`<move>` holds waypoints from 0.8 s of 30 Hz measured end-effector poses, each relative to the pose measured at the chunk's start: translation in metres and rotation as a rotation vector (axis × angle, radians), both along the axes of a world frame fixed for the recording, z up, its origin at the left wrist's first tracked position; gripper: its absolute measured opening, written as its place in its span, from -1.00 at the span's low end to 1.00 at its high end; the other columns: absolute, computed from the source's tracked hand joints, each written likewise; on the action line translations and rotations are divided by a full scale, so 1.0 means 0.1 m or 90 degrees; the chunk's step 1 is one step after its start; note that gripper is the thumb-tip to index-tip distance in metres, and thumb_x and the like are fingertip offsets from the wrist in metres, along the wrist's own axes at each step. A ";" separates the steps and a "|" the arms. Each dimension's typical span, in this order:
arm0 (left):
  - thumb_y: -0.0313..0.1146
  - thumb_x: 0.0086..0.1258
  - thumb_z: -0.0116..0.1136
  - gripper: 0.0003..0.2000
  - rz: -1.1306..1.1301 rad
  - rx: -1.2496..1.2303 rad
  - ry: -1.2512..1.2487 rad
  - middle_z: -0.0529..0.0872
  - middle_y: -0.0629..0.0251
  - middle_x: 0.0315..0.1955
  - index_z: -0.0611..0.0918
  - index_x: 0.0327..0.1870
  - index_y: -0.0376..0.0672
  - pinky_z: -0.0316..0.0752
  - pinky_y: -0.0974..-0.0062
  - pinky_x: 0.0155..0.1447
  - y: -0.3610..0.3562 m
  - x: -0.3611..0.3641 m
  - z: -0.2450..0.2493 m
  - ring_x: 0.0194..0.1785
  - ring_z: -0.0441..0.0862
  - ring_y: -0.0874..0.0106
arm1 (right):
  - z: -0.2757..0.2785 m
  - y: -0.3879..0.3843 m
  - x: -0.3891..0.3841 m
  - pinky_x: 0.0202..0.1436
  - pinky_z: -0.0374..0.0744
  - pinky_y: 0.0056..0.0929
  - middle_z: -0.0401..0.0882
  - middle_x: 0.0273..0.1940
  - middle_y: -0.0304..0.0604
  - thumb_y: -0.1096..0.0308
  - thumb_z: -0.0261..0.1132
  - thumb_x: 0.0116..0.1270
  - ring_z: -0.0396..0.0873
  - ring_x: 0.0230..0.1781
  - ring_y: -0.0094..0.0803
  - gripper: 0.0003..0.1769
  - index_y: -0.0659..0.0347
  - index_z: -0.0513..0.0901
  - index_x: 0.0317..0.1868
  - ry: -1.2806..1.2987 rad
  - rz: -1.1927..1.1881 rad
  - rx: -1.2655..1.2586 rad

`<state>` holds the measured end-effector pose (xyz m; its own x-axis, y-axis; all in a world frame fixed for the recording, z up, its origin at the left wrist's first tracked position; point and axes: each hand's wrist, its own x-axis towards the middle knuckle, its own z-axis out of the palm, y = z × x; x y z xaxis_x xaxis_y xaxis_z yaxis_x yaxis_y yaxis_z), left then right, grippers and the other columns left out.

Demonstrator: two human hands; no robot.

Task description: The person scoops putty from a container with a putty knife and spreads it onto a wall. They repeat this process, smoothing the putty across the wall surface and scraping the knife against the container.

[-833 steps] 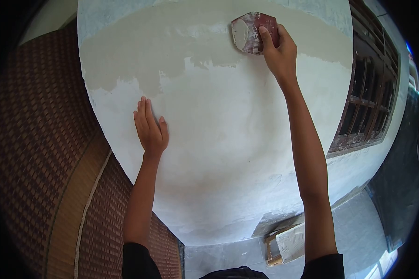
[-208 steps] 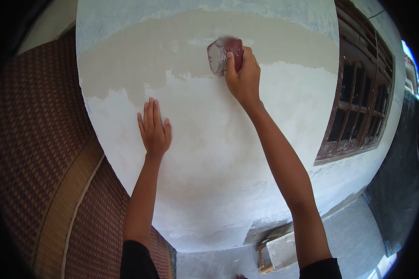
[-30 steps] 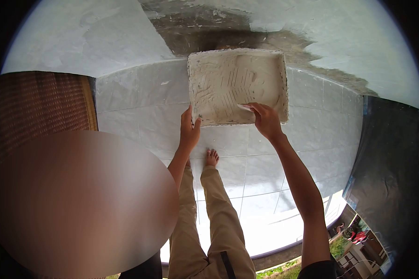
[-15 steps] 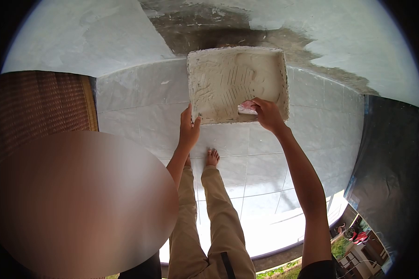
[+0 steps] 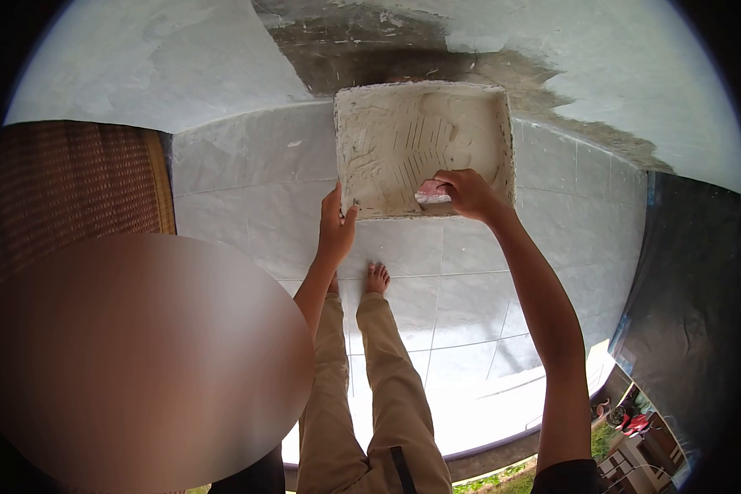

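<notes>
A shallow rectangular tub (image 5: 338, 136), its rim crusted with dried white material, sits in front of me close to the wall. Wet beige plaster (image 5: 375, 123) covers its bottom, with rows of thin dark lines scored across the middle. My left hand (image 5: 335, 229) grips the tub's near left corner, thumb over the rim and fingers along the outside. Pinched in my right hand (image 5: 472, 196) is a flat pinkish scraper (image 5: 431, 192), smeared with white. Its lower edge is at the plaster near the tub's front side, and the fingers hide part of it.
Behind the tub rises a wall (image 5: 181, 58) with a dark unpainted patch (image 5: 346, 49). Grey tiles (image 5: 477, 247) cover the floor around my bare feet (image 5: 377, 278). A woven mat (image 5: 82, 177) is at left, black sheeting (image 5: 692, 272) at right. A blurred oval covers the lower left.
My right hand and the scraper have shifted slightly up and left, and the scraper is turned a little. My left hand keeps its grip on the tub's corner.
</notes>
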<state>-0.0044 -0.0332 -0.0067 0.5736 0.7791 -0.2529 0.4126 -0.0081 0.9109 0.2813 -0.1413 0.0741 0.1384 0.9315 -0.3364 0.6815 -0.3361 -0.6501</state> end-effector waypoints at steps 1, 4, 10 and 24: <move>-0.43 0.49 0.12 -0.36 0.004 0.021 -0.008 0.41 0.09 0.28 0.23 0.58 -0.18 0.50 0.48 0.06 -0.01 0.00 -0.01 0.20 0.46 0.32 | 0.03 0.02 -0.01 -0.07 0.60 -0.10 0.74 -0.16 0.06 0.49 0.22 0.40 0.69 -0.14 0.06 -0.75 0.19 0.68 0.05 0.002 0.001 -0.001; -0.43 0.50 0.12 -0.36 0.006 0.034 -0.010 0.39 0.06 0.31 0.23 0.58 -0.22 0.50 0.44 0.16 -0.02 0.00 -0.02 0.30 0.44 0.27 | 0.13 0.09 -0.01 -0.05 0.61 -0.11 0.75 -0.16 0.07 0.51 0.22 0.38 0.70 -0.13 0.04 -0.72 0.18 0.69 0.06 -0.018 0.011 -0.046; -0.41 0.51 0.10 -0.37 -0.009 0.052 -0.004 0.36 0.02 0.34 0.21 0.57 -0.27 0.46 0.38 0.27 0.00 -0.01 -0.05 0.38 0.40 0.20 | 0.20 0.20 0.00 -0.05 0.62 -0.12 0.75 -0.17 0.09 0.56 0.23 0.33 0.71 -0.12 0.03 -0.72 0.20 0.70 0.03 -0.015 0.047 -0.094; -0.37 0.51 0.12 -0.35 -0.023 -0.017 -0.003 0.34 0.00 0.36 0.20 0.58 -0.29 0.48 0.39 0.25 0.03 -0.02 -0.01 0.40 0.39 0.17 | 0.28 0.36 0.16 -0.06 0.58 -0.23 0.76 -0.18 0.07 0.50 0.31 0.38 0.70 -0.20 -0.16 -0.80 0.29 0.67 -0.01 0.015 0.010 -0.212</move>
